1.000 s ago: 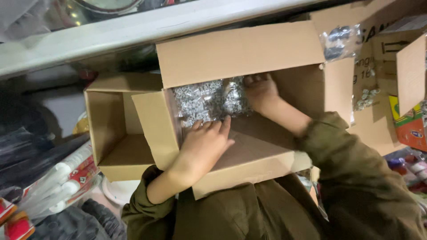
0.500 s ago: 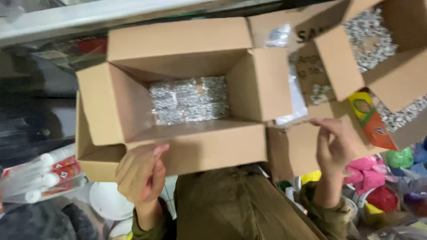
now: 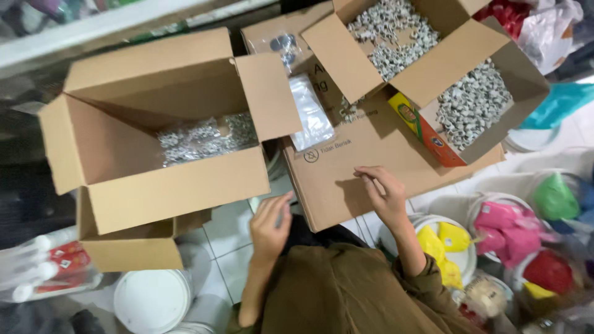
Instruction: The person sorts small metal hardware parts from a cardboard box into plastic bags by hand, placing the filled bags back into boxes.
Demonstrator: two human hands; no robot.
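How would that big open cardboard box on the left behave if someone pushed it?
The open cardboard box would probably slide stiffly, its walls look rigid. The bagged metal pieces cover only its bottom, so it is likely bottom-heavy and unlikely to tip. Its raised flaps would probably flex.

A single head-worn camera looks steeply down from above the person's olive-sleeved chest, facing forward over open cardboard boxes (image 3: 154,161) on the tiled floor (image 3: 226,229). It sits close, with both hands low in frame. No second view shares the scene.
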